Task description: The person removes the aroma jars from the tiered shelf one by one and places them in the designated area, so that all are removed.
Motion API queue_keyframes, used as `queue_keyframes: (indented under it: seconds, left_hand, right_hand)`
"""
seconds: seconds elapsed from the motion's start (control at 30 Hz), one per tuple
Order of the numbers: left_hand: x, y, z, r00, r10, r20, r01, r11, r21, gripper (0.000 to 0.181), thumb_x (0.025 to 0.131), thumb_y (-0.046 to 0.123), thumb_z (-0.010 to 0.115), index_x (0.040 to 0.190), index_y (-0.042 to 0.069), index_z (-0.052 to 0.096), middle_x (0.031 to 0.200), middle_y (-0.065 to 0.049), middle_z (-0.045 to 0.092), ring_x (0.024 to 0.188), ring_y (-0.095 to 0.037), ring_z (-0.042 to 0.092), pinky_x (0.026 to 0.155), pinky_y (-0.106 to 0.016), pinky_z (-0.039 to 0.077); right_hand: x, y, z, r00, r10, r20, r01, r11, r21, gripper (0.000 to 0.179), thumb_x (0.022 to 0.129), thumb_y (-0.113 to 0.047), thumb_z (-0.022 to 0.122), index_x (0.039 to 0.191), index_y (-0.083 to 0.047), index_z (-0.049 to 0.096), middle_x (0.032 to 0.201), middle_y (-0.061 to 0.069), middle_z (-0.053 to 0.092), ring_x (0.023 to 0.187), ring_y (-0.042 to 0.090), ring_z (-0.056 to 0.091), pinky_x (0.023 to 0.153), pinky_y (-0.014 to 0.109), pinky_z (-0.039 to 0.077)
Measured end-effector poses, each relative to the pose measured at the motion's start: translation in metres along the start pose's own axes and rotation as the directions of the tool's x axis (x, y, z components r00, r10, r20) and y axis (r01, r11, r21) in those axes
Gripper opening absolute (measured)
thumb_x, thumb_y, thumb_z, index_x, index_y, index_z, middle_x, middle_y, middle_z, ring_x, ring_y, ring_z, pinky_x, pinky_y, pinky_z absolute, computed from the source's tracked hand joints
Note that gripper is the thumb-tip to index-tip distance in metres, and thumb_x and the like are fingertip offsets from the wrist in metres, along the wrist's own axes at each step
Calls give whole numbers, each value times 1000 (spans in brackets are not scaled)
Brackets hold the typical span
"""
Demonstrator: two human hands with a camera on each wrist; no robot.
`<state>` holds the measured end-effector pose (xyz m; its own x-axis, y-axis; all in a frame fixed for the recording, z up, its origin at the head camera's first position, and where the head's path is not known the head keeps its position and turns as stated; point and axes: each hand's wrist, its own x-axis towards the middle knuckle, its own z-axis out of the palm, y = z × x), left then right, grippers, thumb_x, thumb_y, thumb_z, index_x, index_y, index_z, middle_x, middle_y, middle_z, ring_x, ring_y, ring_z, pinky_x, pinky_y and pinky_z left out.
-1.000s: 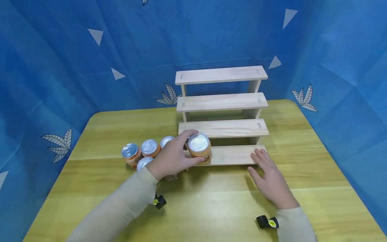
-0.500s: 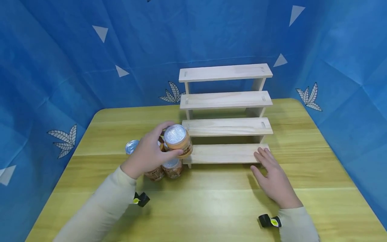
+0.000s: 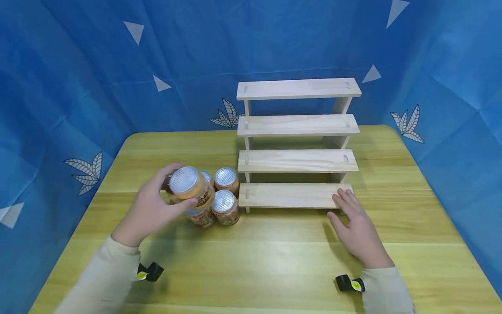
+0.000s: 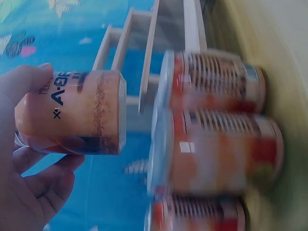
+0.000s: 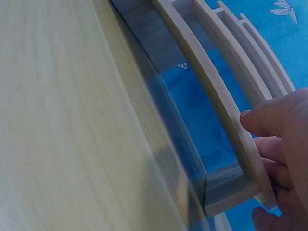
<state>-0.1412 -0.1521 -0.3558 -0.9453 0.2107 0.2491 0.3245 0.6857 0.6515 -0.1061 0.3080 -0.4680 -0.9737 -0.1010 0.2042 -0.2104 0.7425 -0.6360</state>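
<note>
An orange can (image 3: 191, 186) was gripped by the left hand (image 3: 150, 209) above other cans (image 3: 224, 205), while the right hand (image 3: 354, 229) was rested flat against the wooden rack (image 3: 294, 195).

Two bare hands, left hand (image 3: 150, 209) and right hand (image 3: 354, 229), no gloves, rings or watch visible. Long cream-beige sleeves (image 3: 106, 279) of soft, plain knit, ending in snug cuffs right at the wrists. Just behind each cuff, strapped under the wrist, a small black device: one (image 3: 150, 271) by the left cuff, another (image 3: 347, 283) by the right cuff. On each device a small round yellow sticker with a tiny mark, too small to read. Short, unpainted fingernails.
</note>
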Motion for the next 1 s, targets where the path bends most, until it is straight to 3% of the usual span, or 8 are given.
queue_keyframes:
  seconds: [0.2,0.5,0.73,1.0]
  left_hand:
    - [-26,-21,-14,998,-47,-44,47,999,12,82,81,27,87,148,7,43,112,-9,64,93,-18,54,76,-29,46]
    - [-44,-38,-20,994,-84,-74,86,996,18,79,83,23,86,148,6,43,119,-11,63,94,-11,55,76,-24,46]
    - [-47,-45,-24,992,-105,-66,108,994,31,79,84,22,84,149,7,41,120,-13,62,97,-15,55,77,-20,45]
    - [-47,-65,-14,978,-209,17,208,977,48,85,87,33,81,154,5,36,124,-18,59,103,-30,59,80,-29,49]
  right_hand:
    - [-2,-2,-1,1000,9,5,-10,1000,8,57,104,-29,58,150,2,44,161,20,30,153,35,14,119,61,17]
    - [1,-1,2,1000,-10,-14,10,1000,8,56,104,-28,58,149,3,45,161,20,31,152,35,17,121,56,16]
    - [2,1,2,999,-18,-31,19,1000,15,55,103,-27,59,148,3,46,160,20,31,152,35,18,121,55,17]
    - [2,1,3,1000,-12,-29,13,1000,12,55,103,-26,60,148,3,47,160,20,32,152,36,19,121,55,17]
